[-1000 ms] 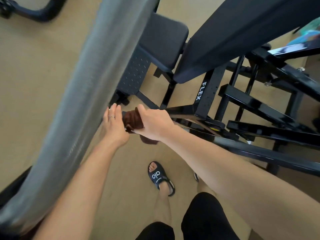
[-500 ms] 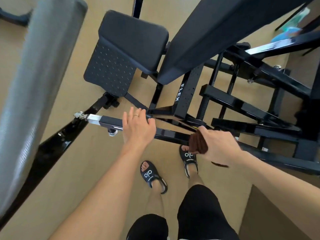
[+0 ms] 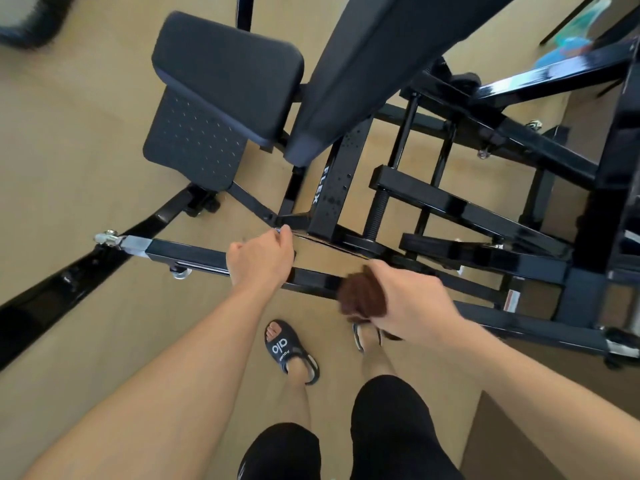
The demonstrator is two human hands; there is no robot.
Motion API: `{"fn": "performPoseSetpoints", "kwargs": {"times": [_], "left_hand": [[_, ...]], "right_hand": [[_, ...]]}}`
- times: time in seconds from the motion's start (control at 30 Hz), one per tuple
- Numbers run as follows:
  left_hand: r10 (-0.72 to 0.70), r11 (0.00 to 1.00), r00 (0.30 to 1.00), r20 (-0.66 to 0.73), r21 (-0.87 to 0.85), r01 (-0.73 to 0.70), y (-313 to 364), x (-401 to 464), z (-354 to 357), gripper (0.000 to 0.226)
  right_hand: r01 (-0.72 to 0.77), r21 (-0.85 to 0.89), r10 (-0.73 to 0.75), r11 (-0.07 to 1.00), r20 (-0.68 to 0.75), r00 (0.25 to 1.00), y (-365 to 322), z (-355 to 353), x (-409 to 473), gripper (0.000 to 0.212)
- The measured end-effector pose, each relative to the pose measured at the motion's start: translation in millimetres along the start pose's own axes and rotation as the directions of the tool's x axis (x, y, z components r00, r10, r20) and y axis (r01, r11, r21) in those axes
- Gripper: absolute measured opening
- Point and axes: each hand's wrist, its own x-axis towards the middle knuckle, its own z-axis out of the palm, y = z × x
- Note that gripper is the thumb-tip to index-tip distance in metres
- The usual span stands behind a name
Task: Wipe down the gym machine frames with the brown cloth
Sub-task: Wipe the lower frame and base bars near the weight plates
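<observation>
**Item: brown cloth on frame bar, one hand wiping, one bracing**

Right hand (image 3: 412, 303): fingers curled round the brown cloth (image 3: 362, 296), which is bunched into a wad and pressed against the horizontal black bar (image 3: 194, 252) of the machine. A loose tail of cloth hangs below the palm.

Left hand (image 3: 259, 259): lies over the same bar, just left of the cloth, fingers curled over its far edge in a bracing grasp; the fingertips are hidden behind the bar.

Cloth, handling (judged): soft, light, limp; it should mould round square tube edges if held as a folded pad rather than by a corner. The hanging tail could snag on bolts or brackets.

Frame: glossy black square tubing, rigid, likely slick under the cloth. The bar ends at left in a bare metal tip (image 3: 114, 240). An upright post marked FLEX (image 3: 332, 188) rises behind the hands; further cross-members and a threaded rod lie to the right.

Upholstery: dark seat pad (image 3: 221, 91) and long back pad (image 3: 374, 64), above the frame.

Floor (image 3: 69, 150): tan, smooth. The person stands in black sandals (image 3: 287, 348) and black shorts. A blurred teal object sits top right; it cannot be identified.
</observation>
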Motion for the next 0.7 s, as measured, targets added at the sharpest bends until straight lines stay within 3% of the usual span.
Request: {"fn": "performPoseSetpoints", "kwargs": {"times": [0.1,0.2,0.37,0.5,0.6,0.7], "left_hand": [[-0.017,0.998,0.998,-0.059,0.055,0.021,5.0,-1.8,4.3,0.063],[-0.044,0.998,0.989,-0.142,0.041,0.050,9.0,-3.0,4.5,0.058],[-0.053,0.997,0.982,-0.181,0.053,0.063,11.2,0.3,8.1,0.057],[-0.106,0.994,0.985,-0.134,0.017,0.110,7.2,7.3,9.1,0.052],[-0.178,0.977,0.976,-0.122,-0.139,0.160,8.9,12.4,7.7,0.049],[-0.079,0.975,0.986,-0.144,-0.218,0.047,32.6,2.0,3.7,0.044]], "right_hand": [[-0.062,-0.052,0.063,0.997,0.023,0.998,47.8,-17.3,-39.0,0.061],[0.001,-0.095,0.007,0.995,0.083,0.997,40.1,-17.6,-26.5,0.052],[0.096,0.029,-0.099,0.995,0.179,0.979,-40.0,-8.6,44.9,0.053],[0.052,0.287,-0.149,0.957,0.329,0.932,-73.1,-9.5,83.5,0.065],[-0.174,0.600,-0.048,0.780,0.335,0.941,-31.9,-20.6,62.1,0.063],[-0.394,0.753,0.253,0.527,0.304,0.918,17.3,-36.7,61.4,0.057]]}}
